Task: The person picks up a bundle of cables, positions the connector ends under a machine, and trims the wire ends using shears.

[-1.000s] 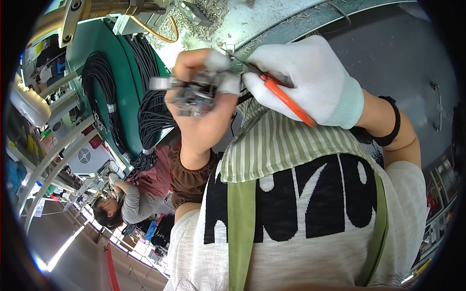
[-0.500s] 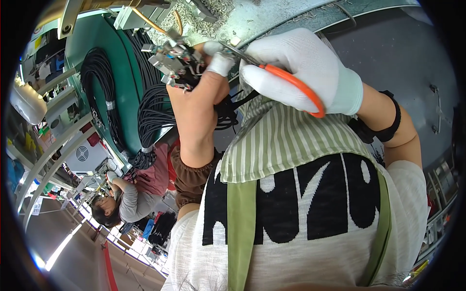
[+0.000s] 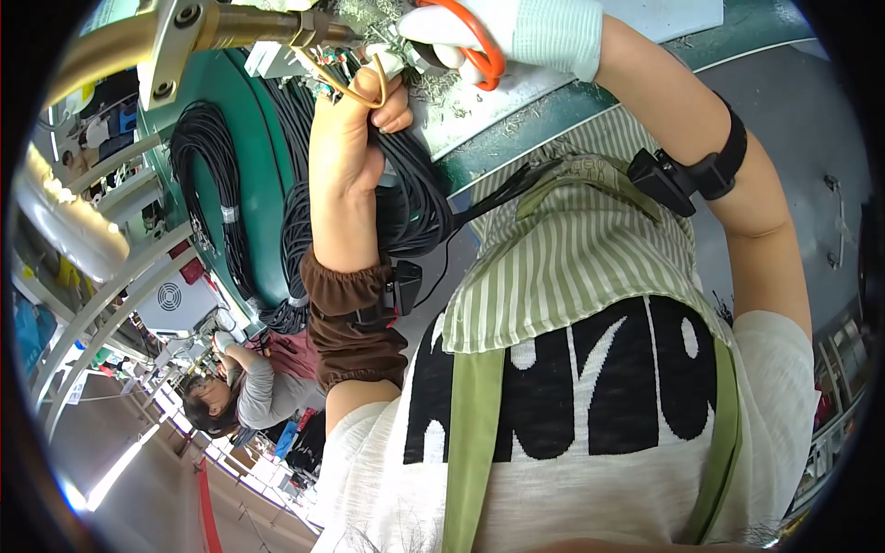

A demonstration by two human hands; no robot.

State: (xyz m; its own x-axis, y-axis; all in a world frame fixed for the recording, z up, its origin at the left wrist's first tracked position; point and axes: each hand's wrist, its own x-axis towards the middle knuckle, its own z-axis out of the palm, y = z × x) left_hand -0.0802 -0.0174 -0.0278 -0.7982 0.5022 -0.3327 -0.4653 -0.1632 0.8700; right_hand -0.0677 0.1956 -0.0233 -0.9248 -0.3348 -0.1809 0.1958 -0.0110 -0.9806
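My bare left hand (image 3: 350, 124), with white coverings on its fingertips, is closed around the ends of several black cables. Small bits of metal and coloured wire show at these cable ends (image 3: 343, 66), partly hidden by a thin brass-coloured tube. From my fist the black cables (image 3: 415, 194) hang in a loop at the table's edge. My right hand (image 3: 516, 32), in a white knit glove, is closed on orange-handled pliers (image 3: 489, 63). The pliers' jaws are hidden near my left fingertips, so I cannot tell whether they touch the wires.
A thick brass-coloured pipe (image 3: 249, 26) with a metal bracket (image 3: 175, 55) reaches over the work from the left. Clippings (image 3: 442, 92) litter the white board (image 3: 489, 111). A coiled black cable bundle (image 3: 226, 175) lies on the green mat (image 3: 263, 184). Another person (image 3: 267, 392) works at the left.
Both hands have moved up and away from my body, over the white board and beside the brass pipe. The cable ends and the pliers went with them.
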